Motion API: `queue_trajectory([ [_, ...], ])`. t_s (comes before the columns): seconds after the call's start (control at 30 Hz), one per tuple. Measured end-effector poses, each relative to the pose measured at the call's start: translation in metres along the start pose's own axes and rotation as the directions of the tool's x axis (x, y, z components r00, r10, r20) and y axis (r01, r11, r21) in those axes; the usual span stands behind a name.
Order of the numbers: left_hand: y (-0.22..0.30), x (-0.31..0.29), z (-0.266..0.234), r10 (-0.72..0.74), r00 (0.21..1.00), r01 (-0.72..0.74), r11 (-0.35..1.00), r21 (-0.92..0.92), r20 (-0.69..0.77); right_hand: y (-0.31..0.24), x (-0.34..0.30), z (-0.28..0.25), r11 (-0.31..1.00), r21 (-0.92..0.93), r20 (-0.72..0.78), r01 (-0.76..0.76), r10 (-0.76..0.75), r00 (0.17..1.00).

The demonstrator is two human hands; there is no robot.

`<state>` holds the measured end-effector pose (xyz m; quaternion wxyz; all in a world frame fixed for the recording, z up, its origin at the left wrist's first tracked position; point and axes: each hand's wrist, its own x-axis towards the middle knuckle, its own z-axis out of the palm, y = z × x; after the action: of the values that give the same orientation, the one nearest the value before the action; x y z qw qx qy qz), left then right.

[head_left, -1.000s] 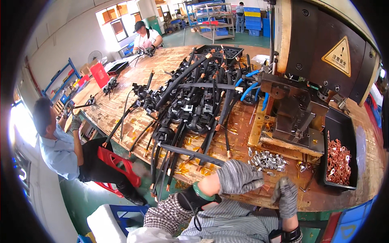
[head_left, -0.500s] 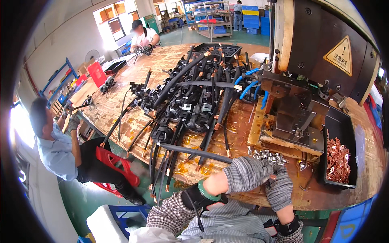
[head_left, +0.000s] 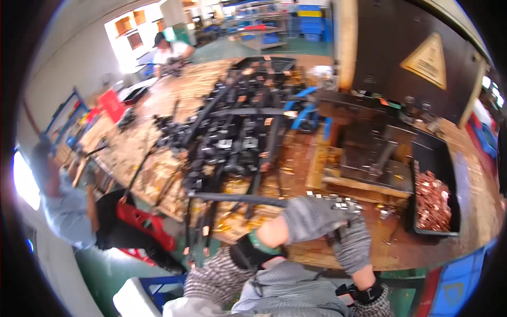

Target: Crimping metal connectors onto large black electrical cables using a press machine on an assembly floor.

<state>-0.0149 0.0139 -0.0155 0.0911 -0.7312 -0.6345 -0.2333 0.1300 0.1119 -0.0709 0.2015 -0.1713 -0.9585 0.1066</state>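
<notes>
Both my hands wear grey knitted gloves and meet at the front edge of the wooden table. My left hand (head_left: 309,217) bends across to the right with its fingers curled beside a cluster of small silver metal fittings (head_left: 338,202). Just below it, my right hand (head_left: 353,245) is closed, its fingertips close to the left ones. What either hand grips is hidden by the gloves and blur. A thick black cable (head_left: 237,198) lies level across the table, and its right end disappears behind my left glove; whether I hold it cannot be told.
Black cable assemblies (head_left: 232,137) with bare copper ends pile up mid-table. A press machine (head_left: 369,153) stands at the right, beside a black bin (head_left: 455,211) of copper lugs (head_left: 433,203). One person (head_left: 68,211) sits at the left, another (head_left: 171,53) at the far end.
The whole view has shifted and blurred, with the scene sliding slightly left and up. My hands stay together beside the silver fittings, with little visible change in their pose.
</notes>
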Motion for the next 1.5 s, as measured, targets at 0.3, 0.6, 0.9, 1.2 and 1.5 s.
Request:
queue_trajectory([
  [0.3,-0.019,-0.019,-0.001,-0.158,0.985,0.149,0.981,-0.123,-0.067,0.018,-0.001,-0.020,0.657,0.734,-0.040,-0.170,0.293,0.955],
  [0.6,-0.037,-0.014,0.012,0.088,0.996,-0.080,0.929,0.363,-0.007,0.065,-0.009,-0.098,0.963,0.115,-0.336,-0.244,0.269,0.903],
  [0.9,-0.018,0.015,-0.003,-0.160,0.987,0.161,0.982,-0.102,0.020,0.183,0.008,-0.139,0.821,-0.458,0.171,-0.341,0.458,0.873],
  [1.2,-0.055,-0.020,0.039,0.144,0.990,-0.134,0.932,0.337,-0.004,0.182,0.027,-0.100,0.821,-0.418,0.126,-0.388,0.476,0.871],
  [1.5,-0.020,0.008,0.011,-0.187,0.978,0.201,0.958,-0.204,0.089,0.178,0.015,-0.119,0.787,-0.044,-0.093,-0.616,0.611,0.787],
])
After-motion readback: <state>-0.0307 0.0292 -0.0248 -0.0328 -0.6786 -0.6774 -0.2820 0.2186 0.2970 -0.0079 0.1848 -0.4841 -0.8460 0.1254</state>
